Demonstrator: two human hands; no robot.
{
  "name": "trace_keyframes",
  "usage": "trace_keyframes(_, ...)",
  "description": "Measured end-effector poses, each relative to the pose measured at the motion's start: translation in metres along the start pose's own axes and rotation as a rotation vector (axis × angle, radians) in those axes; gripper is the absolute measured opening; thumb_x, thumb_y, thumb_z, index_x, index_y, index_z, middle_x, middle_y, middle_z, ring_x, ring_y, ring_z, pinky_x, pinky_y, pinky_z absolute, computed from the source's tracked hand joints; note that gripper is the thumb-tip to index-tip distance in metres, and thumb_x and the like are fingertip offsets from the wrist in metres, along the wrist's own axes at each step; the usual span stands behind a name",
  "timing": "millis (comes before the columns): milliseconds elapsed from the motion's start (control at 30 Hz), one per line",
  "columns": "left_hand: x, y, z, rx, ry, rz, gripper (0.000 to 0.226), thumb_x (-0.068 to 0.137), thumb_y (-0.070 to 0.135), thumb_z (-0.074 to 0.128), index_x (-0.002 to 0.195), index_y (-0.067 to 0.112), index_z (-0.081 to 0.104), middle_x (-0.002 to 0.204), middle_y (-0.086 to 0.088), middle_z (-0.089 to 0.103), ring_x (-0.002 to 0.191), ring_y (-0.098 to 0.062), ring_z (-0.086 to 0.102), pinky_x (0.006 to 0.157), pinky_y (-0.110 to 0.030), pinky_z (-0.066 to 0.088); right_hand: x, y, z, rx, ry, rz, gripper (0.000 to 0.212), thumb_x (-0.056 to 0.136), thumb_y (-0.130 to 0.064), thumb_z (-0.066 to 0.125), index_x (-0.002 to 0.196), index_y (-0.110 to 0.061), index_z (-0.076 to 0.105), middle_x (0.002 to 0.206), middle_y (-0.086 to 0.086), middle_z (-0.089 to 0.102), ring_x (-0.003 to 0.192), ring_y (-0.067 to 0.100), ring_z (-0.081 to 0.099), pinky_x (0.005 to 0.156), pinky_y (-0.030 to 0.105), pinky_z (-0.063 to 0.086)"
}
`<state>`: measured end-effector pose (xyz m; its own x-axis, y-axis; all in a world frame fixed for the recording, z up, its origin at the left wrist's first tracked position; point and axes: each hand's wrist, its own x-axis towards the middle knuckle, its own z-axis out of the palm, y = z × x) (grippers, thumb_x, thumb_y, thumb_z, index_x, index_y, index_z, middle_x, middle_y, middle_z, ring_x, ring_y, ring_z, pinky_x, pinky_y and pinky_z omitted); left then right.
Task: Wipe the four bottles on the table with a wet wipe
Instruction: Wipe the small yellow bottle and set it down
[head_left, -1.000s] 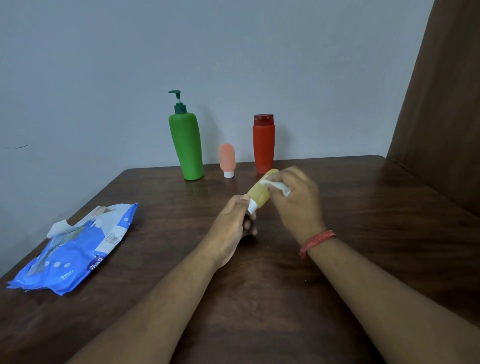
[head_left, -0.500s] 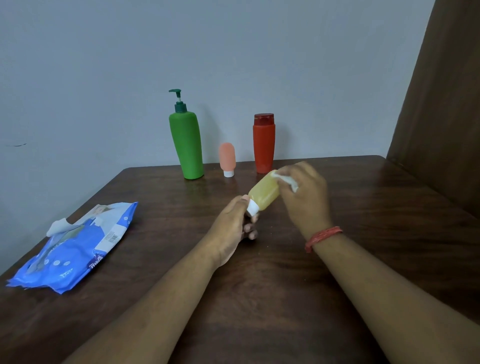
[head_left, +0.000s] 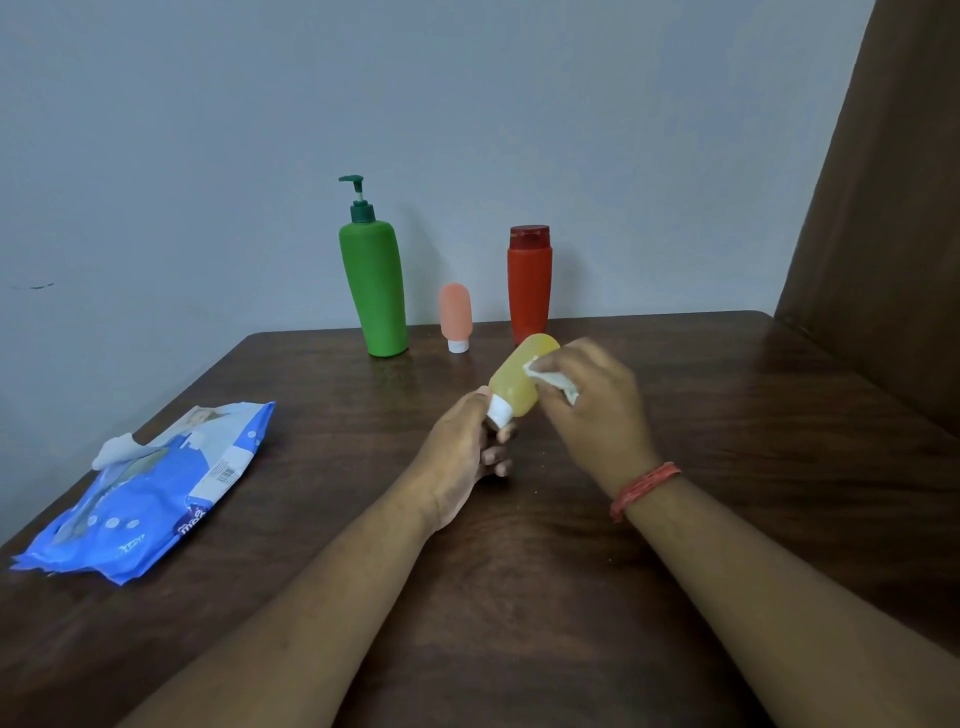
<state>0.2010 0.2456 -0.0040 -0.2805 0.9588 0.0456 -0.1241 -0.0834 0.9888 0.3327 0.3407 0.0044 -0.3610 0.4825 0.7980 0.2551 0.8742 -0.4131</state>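
Two bare forearms reach in from the near edge over a dark wooden bench (head_left: 727, 426). A red thread band (head_left: 644, 488) circles the right wrist. To the near left lies a blue wipes pack (head_left: 150, 499), a white wipe poking from its far end.

At mid-bench the left hand (head_left: 462, 457) pinches the white cap of a small yellow bottle (head_left: 519, 379), its fingers curled round the cap. The bottle is held off the bench, tilted, cap toward the person and rounded base pointing away and up to the right. The right hand (head_left: 592, 400) has its fingers curled round a crumpled white wipe (head_left: 550, 376) and presses it against the right side of the yellow bottle.

Farther back, near the grey wall, three bottles stand in a row, apart from each other: a tall green pump bottle (head_left: 375, 291) on the left, a small pink tube (head_left: 456, 317) standing on its white cap in the middle, and a red bottle (head_left: 529, 286) with a darker red cap on the right, just beyond the yellow bottle's base. A brown panel (head_left: 893, 208) rises at the far right.
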Motion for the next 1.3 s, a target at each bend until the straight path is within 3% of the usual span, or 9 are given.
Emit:
trace_keyframes(133, 0.002, -0.001, -0.003, -0.031, 0.053, 0.007, 0.03, 0.108, 0.029, 0.027, 0.104, 0.01, 0.05, 0.067, -0.001, 0.041, 0.052, -0.012, 0.028, 0.053, -0.029, 0.037, -0.005, -0.011, 0.006, -0.013, -0.167, -0.198, 0.018, 0.08, -0.001, 0.074, 0.096, -0.009, 0.075, 0.094, 0.006, 0.066, 0.084, 0.023, 0.064, 0.071, 0.034, 0.053)
trace_keyframes(267, -0.003, -0.003, 0.0, 0.097, 0.03, 0.022, 0.032, 0.109, 0.033, 0.029, 0.104, 0.013, 0.053, 0.069, 0.001, 0.043, 0.053, -0.01, 0.031, 0.057, -0.031, 0.038, 0.002, -0.004, 0.001, -0.052, -0.037, -0.066, 0.022, 0.079, 0.002, 0.075, 0.098, -0.01, 0.075, 0.097, 0.006, 0.066, 0.088, 0.023, 0.064, 0.075, 0.028, 0.051)
trace_keyframes(400, -0.002, -0.001, -0.001, 0.027, 0.072, 0.021, 0.031, 0.109, 0.031, 0.03, 0.101, 0.009, 0.052, 0.068, -0.001, 0.042, 0.05, -0.009, 0.034, 0.055, -0.031, 0.037, -0.003, -0.012, 0.002, -0.076, -0.229, -0.191, 0.019, 0.082, -0.002, 0.074, 0.099, -0.012, 0.075, 0.096, 0.004, 0.065, 0.086, 0.019, 0.062, 0.072, 0.027, 0.048)
trace_keyframes(500, -0.004, -0.001, 0.0, 0.005, 0.043, 0.015, 0.029, 0.11, 0.03, 0.029, 0.102, 0.012, 0.05, 0.068, 0.0, 0.041, 0.05, -0.01, 0.029, 0.055, -0.03, 0.036, 0.004, -0.001, 0.0, -0.112, -0.101, -0.149, 0.018, 0.082, 0.0, 0.073, 0.097, -0.009, 0.075, 0.095, 0.007, 0.065, 0.086, 0.023, 0.062, 0.074, 0.031, 0.051)
trace_keyframes(667, -0.003, 0.001, 0.001, 0.028, -0.044, -0.011, 0.029, 0.109, 0.028, 0.025, 0.108, 0.014, 0.05, 0.067, 0.0, 0.04, 0.052, -0.011, 0.025, 0.054, -0.029, 0.036, 0.012, 0.014, -0.02, -0.085, 0.058, 0.127, 0.015, 0.09, -0.008, 0.07, 0.103, -0.01, 0.074, 0.104, 0.005, 0.067, 0.094, 0.02, 0.063, 0.079, 0.03, 0.053)
trace_keyframes(767, -0.002, 0.001, 0.0, 0.021, -0.044, -0.027, 0.029, 0.109, 0.028, 0.024, 0.112, 0.012, 0.049, 0.067, 0.0, 0.039, 0.052, -0.012, 0.024, 0.054, -0.028, 0.036, 0.01, 0.013, -0.018, -0.043, 0.043, 0.167, 0.016, 0.091, -0.01, 0.069, 0.105, -0.012, 0.075, 0.106, 0.003, 0.068, 0.096, 0.016, 0.063, 0.082, 0.029, 0.054)
trace_keyframes(933, -0.001, 0.003, -0.005, -0.1, 0.033, -0.053, 0.026, 0.109, 0.028, 0.026, 0.106, 0.013, 0.046, 0.065, 0.001, 0.039, 0.051, -0.011, 0.022, 0.052, -0.027, 0.035, 0.002, 0.002, -0.004, 0.01, -0.111, 0.002, 0.012, 0.088, -0.007, 0.072, 0.099, -0.011, 0.076, 0.1, 0.004, 0.068, 0.09, 0.015, 0.063, 0.079, 0.026, 0.052)
trace_keyframes(1133, -0.004, 0.003, 0.0, -0.009, -0.047, -0.029, 0.028, 0.109, 0.028, 0.024, 0.108, 0.013, 0.047, 0.067, 0.0, 0.038, 0.053, -0.012, 0.022, 0.054, -0.027, 0.036, 0.008, 0.012, -0.013, -0.053, 0.084, 0.21, 0.014, 0.091, -0.01, 0.069, 0.103, -0.011, 0.075, 0.103, 0.003, 0.068, 0.093, 0.013, 0.061, 0.074, 0.01, 0.041)
trace_keyframes(1300, -0.003, 0.006, -0.007, -0.185, 0.002, -0.037, 0.03, 0.109, 0.031, 0.026, 0.107, 0.013, 0.05, 0.065, 0.001, 0.036, 0.053, -0.011, 0.02, 0.052, -0.026, 0.034, 0.001, 0.002, -0.001, 0.027, -0.115, 0.022, 0.012, 0.09, -0.01, 0.071, 0.1, -0.012, 0.075, 0.101, 0.002, 0.068, 0.091, 0.011, 0.062, 0.079, 0.013, 0.046)
